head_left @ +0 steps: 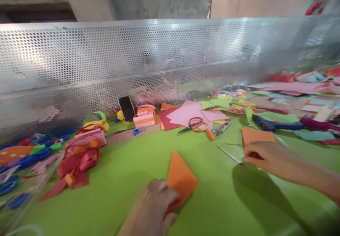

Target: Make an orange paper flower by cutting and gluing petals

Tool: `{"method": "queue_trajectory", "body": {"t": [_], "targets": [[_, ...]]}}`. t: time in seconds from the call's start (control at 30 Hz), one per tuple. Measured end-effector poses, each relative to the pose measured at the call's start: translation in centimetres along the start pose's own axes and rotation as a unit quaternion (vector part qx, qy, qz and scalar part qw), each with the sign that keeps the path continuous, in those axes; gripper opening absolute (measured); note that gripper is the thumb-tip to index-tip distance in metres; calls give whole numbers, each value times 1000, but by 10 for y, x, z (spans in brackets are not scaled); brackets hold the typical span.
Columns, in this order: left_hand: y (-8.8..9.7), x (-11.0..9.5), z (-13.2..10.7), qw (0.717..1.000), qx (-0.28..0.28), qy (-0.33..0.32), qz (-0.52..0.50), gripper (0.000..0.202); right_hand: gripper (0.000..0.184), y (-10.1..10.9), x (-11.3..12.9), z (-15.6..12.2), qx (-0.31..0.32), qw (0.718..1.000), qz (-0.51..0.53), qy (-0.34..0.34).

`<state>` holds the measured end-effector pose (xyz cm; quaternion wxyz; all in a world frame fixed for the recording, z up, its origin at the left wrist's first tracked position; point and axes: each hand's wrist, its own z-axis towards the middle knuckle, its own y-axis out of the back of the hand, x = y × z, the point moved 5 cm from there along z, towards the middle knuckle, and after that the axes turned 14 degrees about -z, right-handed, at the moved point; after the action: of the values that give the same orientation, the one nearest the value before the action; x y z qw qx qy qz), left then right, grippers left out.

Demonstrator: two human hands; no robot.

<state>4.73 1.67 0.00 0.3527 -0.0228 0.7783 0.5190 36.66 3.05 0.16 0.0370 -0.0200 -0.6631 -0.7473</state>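
Note:
My left hand (156, 204) grips a folded piece of orange paper (182, 179) by its lower left edge, just over the green table (127, 172). The paper has a pointed top and a corner to the right. On the right, my right hand (261, 154) has its fingers curled together at the near end of a thin silver rod (230, 155). Its exact kind cannot be made out. Behind that hand lies a flat orange paper sheet (257, 135), partly covered by the fingers.
Scissors (195, 125) lie on pink paper (186, 113), beside a compass (222, 128). A blue glue gun (276, 123) is at the right. A phone (126, 108) leans against the perforated metal panel (106, 59). Red paper strips (85, 161) and blue-handled scissors (18, 200) sit left.

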Motion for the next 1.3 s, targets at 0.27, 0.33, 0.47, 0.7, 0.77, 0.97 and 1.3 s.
{"method": "queue_trajectory", "body": {"t": [0.27, 0.33, 0.47, 0.7, 0.77, 0.97, 1.3], "targets": [[-14, -20, -4, 990, 26, -48, 130, 17, 21, -30, 3, 21, 212, 975, -59, -26], [-18, -24, 1, 986, 50, -25, 155, 15, 20, -31, 5, 24, 243, 967, -69, -19], [-25, -24, 7, 982, 80, -34, 166, 20, 20, -30, 8, 27, 277, 958, -75, -16], [-24, -23, 4, 981, 37, -54, 182, 24, 20, -28, 9, 30, 285, 956, -62, -18], [-18, -25, 4, 991, 39, -2, 126, 18, 20, -28, 8, 29, 285, 957, -57, -6], [-7, -24, 4, 996, 21, 81, 12, 25, 20, -20, 10, 17, 187, 982, -30, 12], [-10, -26, 8, 994, 51, 79, 59, 24, 26, -21, 42, -37, 120, 979, 166, 3]]}}
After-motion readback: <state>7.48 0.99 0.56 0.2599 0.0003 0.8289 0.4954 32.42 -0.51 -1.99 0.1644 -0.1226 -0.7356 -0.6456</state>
